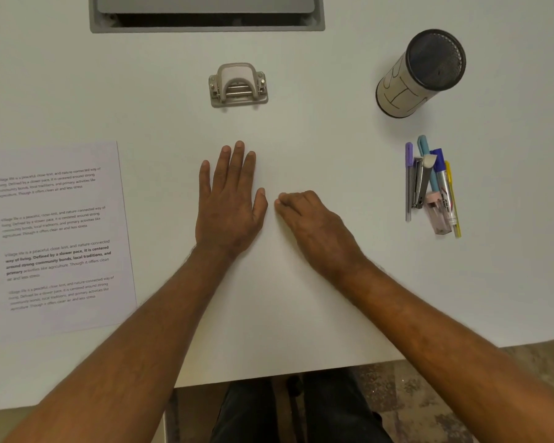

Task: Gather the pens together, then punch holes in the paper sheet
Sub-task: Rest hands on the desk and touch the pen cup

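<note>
Several pens (442, 183) lie bunched side by side at the right of the white table, with a grey stapler (421, 182) and a small pink item among them. A printed paper sheet (58, 238) lies flat at the left. A beige hole punch (238, 85) stands at the middle back. My left hand (229, 203) rests flat on the table with fingers straight, below the punch. My right hand (314, 225) rests beside it with fingers curled under, holding nothing.
A mesh pen holder (421, 73) wrapped in paper stands at the back right, above the pens. A grey cable tray opening (207, 14) is set in the table (301, 139) at the back. The table's front edge runs near my forearms.
</note>
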